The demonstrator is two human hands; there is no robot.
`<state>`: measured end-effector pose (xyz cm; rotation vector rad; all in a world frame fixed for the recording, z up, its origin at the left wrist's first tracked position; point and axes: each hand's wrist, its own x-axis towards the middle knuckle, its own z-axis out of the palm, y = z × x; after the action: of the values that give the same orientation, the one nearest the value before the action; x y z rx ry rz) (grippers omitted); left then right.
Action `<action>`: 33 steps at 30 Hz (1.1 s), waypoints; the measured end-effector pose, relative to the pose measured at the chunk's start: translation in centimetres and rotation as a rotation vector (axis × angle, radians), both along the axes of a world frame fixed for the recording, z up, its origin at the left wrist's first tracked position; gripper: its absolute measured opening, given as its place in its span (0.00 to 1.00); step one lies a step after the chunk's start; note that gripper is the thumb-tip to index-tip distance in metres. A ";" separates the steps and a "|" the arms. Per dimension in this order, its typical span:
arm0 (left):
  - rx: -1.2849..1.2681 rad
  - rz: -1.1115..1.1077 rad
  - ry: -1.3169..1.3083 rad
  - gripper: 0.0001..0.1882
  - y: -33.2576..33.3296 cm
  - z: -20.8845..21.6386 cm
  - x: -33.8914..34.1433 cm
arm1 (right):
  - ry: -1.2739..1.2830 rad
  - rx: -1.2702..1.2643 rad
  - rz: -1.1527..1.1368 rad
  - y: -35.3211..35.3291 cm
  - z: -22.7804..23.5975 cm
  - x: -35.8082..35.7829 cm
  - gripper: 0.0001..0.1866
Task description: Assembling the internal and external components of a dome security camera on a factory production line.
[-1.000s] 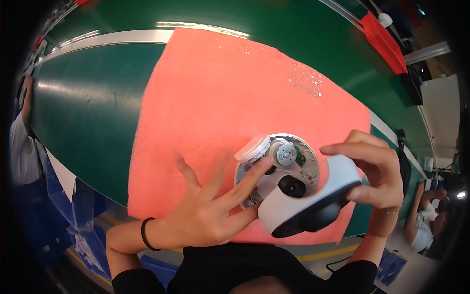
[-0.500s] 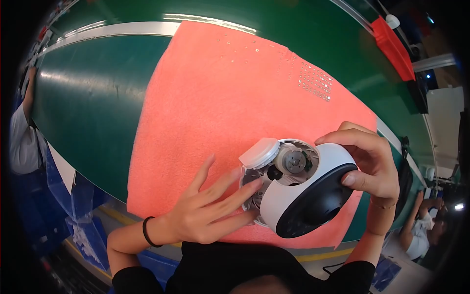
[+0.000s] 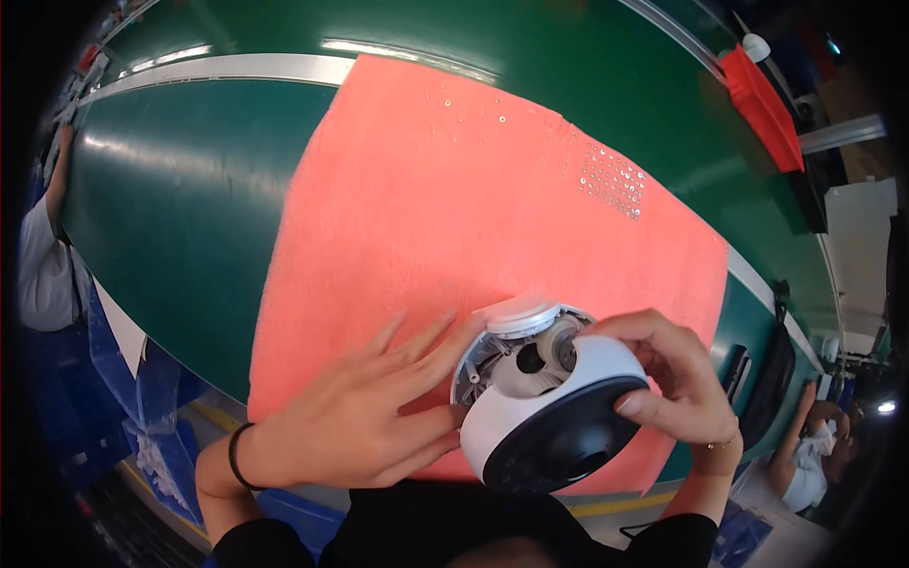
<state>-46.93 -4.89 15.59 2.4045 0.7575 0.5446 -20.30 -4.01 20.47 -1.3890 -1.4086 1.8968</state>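
A white camera with a rounded black front (image 3: 568, 435) is tilted toward me low over the cloth. Between its white shell and round base, the inside shows: a pale motor-like part, a dark round hole and metal surfaces. A white curved cap (image 3: 519, 317) stands at its far side. My right hand (image 3: 677, 379) grips the shell's right edge, thumb on the black front and fingers behind the rim. My left hand (image 3: 379, 407) reaches in from the left, its fingers stretched out and apart beside the base. Its fingertips are slightly blurred, with the lower ones at the shell's left edge.
A salmon-pink cloth (image 3: 379, 237) covers part of the green table (image 3: 180, 189). Small metal rings or washers (image 3: 611, 180) lie in rows at its far right; several more are scattered at its far edge. A red bin (image 3: 762, 104) stands far right. Other people (image 3: 47, 256) sit at both sides.
The camera has come nearer to me and slightly left, its black front tipping further down. My right hand moved along with it. My left fingers have drawn out from the camera's inside to its left edge.
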 end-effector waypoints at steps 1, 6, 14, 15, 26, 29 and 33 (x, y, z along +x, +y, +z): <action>-0.072 0.014 -0.070 0.12 -0.4 -0.4 -0.2 | -0.023 0.095 0.028 -0.4 -0.6 0.3 0.30; -0.266 0.232 -0.265 0.24 -1.8 -0.6 0.1 | 0.012 0.095 -0.020 -1.1 -0.9 0.3 0.29; -0.255 0.281 -0.053 0.34 -2.4 0.6 1.9 | -0.099 0.454 0.143 -1.1 -1.1 0.6 0.22; -0.254 0.277 -0.050 0.34 -2.4 0.6 1.9 | -0.098 0.455 0.138 -1.0 -0.7 0.4 0.22; -0.251 0.236 0.080 0.28 -0.6 2.7 1.9 | -0.428 0.824 0.214 -0.3 -0.3 0.0 0.18; -0.345 0.235 0.163 0.28 -0.5 2.8 1.8 | -0.455 0.688 0.188 0.0 0.0 -0.3 0.13; -0.396 0.208 0.176 0.28 0.6 3.1 2.2 | -0.564 0.689 0.258 1.2 -0.7 -0.4 0.09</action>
<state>-44.70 -4.32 18.69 2.0345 1.0884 0.2328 -20.68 -2.84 19.78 -1.4591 -2.3116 0.9597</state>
